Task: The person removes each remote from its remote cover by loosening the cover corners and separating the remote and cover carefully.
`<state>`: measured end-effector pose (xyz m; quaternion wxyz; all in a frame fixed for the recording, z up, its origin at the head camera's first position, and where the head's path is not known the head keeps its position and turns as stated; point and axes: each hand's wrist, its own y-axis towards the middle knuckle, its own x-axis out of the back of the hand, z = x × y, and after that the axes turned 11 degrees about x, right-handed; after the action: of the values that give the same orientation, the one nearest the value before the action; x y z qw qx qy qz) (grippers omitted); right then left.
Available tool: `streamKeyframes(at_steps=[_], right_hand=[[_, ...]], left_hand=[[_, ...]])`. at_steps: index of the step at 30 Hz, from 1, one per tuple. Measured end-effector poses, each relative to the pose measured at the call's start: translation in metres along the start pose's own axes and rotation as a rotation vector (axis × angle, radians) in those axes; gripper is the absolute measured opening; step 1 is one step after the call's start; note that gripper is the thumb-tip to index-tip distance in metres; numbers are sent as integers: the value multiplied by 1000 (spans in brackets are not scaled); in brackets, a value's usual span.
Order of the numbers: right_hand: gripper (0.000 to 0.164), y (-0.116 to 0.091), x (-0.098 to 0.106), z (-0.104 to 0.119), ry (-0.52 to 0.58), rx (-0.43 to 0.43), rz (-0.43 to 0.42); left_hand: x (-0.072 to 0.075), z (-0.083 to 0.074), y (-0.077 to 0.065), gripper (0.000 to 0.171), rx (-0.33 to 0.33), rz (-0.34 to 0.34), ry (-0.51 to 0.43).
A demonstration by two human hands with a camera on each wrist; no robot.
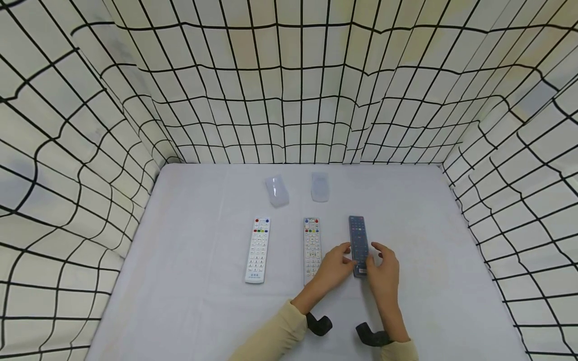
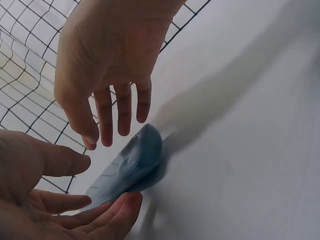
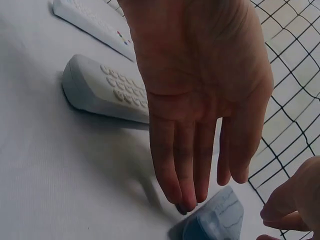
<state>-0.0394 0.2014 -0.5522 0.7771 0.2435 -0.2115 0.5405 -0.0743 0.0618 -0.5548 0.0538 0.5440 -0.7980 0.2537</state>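
Note:
A dark remote control (image 1: 358,235) lies lengthwise on the white table, between my two hands. My left hand (image 1: 333,268) is at its left edge, fingers loosely extended; in the left wrist view these fingertips (image 2: 131,199) are right at the remote's side. On the other side my right hand (image 1: 385,271) has its thumb near the lower right edge and its fingers relaxed and apart. Neither hand is curled round the remote. The remote's near end (image 3: 202,227) looks bluish and glossy in the right wrist view. Beneath the left forearm, a white remote (image 1: 312,243) is partly covered.
Another white remote (image 1: 258,250) lies farther left. Two clear plastic packets (image 1: 277,191) (image 1: 320,187) lie behind the remotes. White walls with a black grid (image 1: 289,110) enclose the table (image 1: 189,301) at the back and sides. Black wrist mounts (image 1: 372,335) project near the sleeves.

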Motion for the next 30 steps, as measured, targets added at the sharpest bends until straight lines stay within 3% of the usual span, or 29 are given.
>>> streamKeyframes(at_steps=[7,15,21,30], right_hand=[[50,-1,3,-5,-14,-100,126],[49,2,3,-10,9,-134,185],[46,1,10,-6,109,-149,182],[39,3,21,15,274,-59,84]], left_hand=[[-9,-1,0,53,-19,5,10],[-9,1,-1,50,-32,-11,-17],[-4,-1,-6,45,-74,-69,-24],[9,-12,-9,52,-254,-177,98]])
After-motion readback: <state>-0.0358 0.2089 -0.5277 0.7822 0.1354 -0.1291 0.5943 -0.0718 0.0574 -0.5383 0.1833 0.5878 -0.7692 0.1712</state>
